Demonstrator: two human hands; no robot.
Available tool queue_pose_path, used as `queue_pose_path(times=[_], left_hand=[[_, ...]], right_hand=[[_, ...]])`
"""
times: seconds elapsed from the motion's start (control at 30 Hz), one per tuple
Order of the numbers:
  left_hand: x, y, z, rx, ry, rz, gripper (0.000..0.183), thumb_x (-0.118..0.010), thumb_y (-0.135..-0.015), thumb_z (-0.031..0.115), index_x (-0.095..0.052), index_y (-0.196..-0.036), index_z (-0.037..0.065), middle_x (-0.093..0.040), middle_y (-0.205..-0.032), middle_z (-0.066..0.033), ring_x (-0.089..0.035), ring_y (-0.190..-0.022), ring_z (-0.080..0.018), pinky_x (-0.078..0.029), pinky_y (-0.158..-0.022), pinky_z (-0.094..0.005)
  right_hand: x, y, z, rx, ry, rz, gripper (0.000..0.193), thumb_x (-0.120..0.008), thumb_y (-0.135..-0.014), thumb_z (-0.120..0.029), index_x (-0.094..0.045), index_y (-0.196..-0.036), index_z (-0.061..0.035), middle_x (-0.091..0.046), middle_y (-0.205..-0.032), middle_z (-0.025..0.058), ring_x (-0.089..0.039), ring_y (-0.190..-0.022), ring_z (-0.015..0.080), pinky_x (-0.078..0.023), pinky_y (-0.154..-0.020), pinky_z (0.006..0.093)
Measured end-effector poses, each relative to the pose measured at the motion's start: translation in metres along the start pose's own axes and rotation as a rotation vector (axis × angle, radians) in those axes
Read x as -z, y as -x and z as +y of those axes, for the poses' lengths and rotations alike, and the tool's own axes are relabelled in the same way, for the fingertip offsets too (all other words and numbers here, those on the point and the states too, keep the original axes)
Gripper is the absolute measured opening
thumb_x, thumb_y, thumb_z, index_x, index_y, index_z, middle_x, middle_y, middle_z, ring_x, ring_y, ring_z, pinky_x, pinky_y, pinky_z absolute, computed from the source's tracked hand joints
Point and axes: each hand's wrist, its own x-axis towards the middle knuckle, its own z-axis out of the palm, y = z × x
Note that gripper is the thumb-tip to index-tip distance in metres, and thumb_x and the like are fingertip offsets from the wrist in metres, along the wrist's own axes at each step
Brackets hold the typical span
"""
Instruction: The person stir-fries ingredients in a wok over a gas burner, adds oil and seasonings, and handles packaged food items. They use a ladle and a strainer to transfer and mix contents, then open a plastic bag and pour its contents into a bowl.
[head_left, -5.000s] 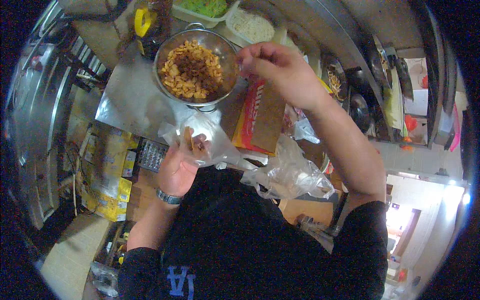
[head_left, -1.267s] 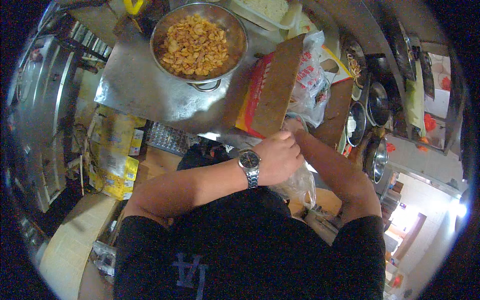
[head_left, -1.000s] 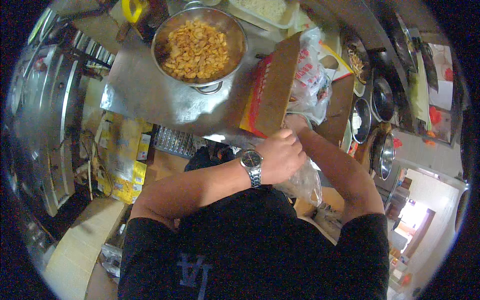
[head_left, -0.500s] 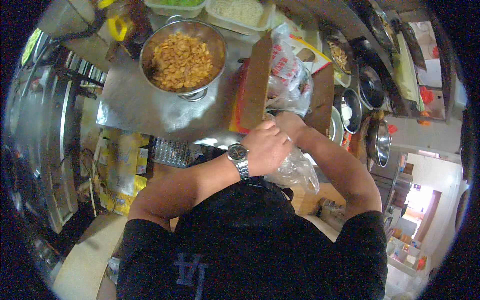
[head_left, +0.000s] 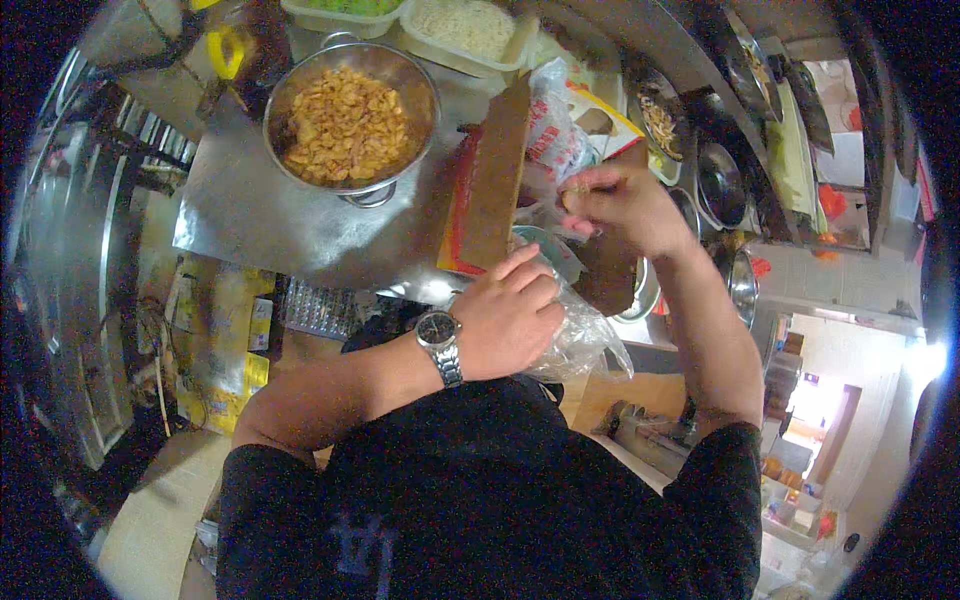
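An open cardboard box (head_left: 497,165) with a red and yellow outside stands at the front edge of the steel counter. My left hand (head_left: 507,318), with a metal watch on its wrist, is closed on a clear plastic bag (head_left: 575,345) at the near side of the box. The bag's loose end hangs toward me. My right hand (head_left: 635,205) is raised over the right part of the box, thumb and fingers pinched together. What they hold, if anything, is too small to make out. Behind those fingers lies a white plastic bag (head_left: 553,130) with red print.
A steel bowl (head_left: 428,120) of orange-brown chopped pieces stands on the counter (head_left: 250,215) to the left. Plastic tubs (head_left: 488,68) line the back. Dark pans (head_left: 720,185) sit at the right. Below the counter at left are yellow boxes (head_left: 212,350).
My right hand has lifted away from my left hand, up and to the right over the box. My left hand stays on the clear bag. The whole view has shifted slightly.
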Motion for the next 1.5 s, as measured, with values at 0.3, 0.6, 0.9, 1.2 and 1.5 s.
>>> queue_pose_path(times=[0.3,0.6,0.9,1.2,1.5], left_hand=[[0.045,0.039,0.008,0.14,0.084,0.122,0.018,-0.069,-0.076,0.017,-0.067,-0.092,0.009,-0.06,-0.103,-0.0069,-0.057,-0.108,-0.0262,-0.038,-0.107,-0.048],[0.057,0.052,0.009,0.205,0.07,0.127,0.019,-0.07,-0.075,0.016,-0.067,-0.093,0.009,-0.059,-0.103,-0.0069,-0.058,-0.104,-0.0267,-0.04,-0.105,-0.0481],[0.04,0.029,-0.006,0.105,0.019,-0.025,0.024,-0.069,-0.075,0.015,-0.063,-0.097,0.007,-0.059,-0.102,-0.0078,-0.057,-0.106,-0.0275,-0.039,-0.105,-0.0486],[0.01,-0.026,-0.003,-0.088,-0.078,-0.35,0.047,-0.072,-0.071,0.022,-0.062,-0.114,0.008,-0.061,-0.095,-0.0068,-0.058,-0.102,-0.0252,-0.035,-0.108,-0.0485],[0.011,-0.079,-0.032,-0.008,-0.216,-0.228,0.026,-0.062,-0.069,0.011,-0.063,-0.095,0.007,-0.063,-0.089,-0.0117,-0.06,-0.092,-0.0315,-0.04,-0.104,-0.0468]], right_hand=[[-0.11,-0.19,-0.08,0.383,1.103,0.02,0.028,-0.056,-0.091,-0.026,-0.068,-0.103,-0.0032,-0.071,-0.089,0.0114,-0.068,-0.077,0.0233,-0.054,-0.074,0.0359],[-0.132,-0.2,-0.09,0.455,1.261,0.218,0.031,-0.057,-0.088,-0.034,-0.069,-0.106,-0.0117,-0.069,-0.093,0.0177,-0.066,-0.089,0.037,-0.054,-0.081,0.046],[-0.091,-0.136,-0.061,0.66,1.182,0.218,0.022,-0.061,-0.085,-0.026,-0.069,-0.097,-0.0093,-0.068,-0.083,0.0174,-0.066,-0.081,0.0376,-0.054,-0.073,0.0477],[0.018,0.067,0.022,0.316,0.558,-0.077,0.026,-0.069,-0.083,-0.014,-0.066,-0.105,-0.002,-0.068,-0.093,0.0124,-0.067,-0.084,0.0244,-0.053,-0.075,0.0347],[0.019,0.091,0.114,0.277,0.653,0.116,0.015,-0.06,-0.08,-0.019,-0.065,-0.089,-0.0078,-0.063,-0.079,0.017,-0.064,-0.077,0.0387,-0.052,-0.069,0.0496]])
